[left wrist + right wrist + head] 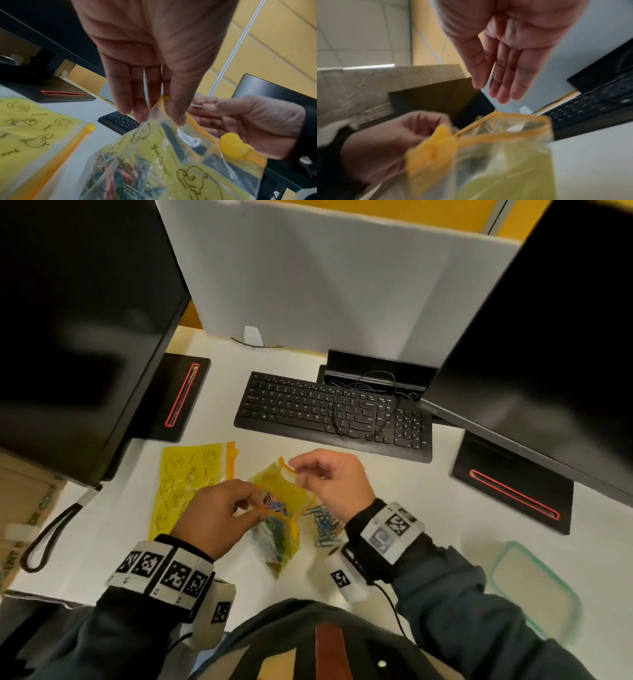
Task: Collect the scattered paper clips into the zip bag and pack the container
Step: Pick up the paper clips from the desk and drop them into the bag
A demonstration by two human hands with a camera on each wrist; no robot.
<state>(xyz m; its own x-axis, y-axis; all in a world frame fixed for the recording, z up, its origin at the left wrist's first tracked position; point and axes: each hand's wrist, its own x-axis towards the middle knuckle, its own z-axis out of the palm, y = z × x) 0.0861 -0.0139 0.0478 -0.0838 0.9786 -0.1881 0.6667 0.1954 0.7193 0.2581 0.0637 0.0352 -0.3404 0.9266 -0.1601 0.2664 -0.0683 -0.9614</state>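
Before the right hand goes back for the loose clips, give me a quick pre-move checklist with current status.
1. Bag mouth open: ok. The zip bag gapes at its orange rim.
2. Bag held: ok. The left hand pinches its top edge.
3. Right hand free: ok. The right hand hovers over the mouth with straight fingers, holding nothing.
4. Clips left on the desk: not ok. A pile of paper clips lies beside the bag, under the right wrist.
5. Container ready: cannot tell. Only a green-rimmed lid or container shows, blurred, at the right.
6. Second zip bag out of the way: ok, flat to the left.
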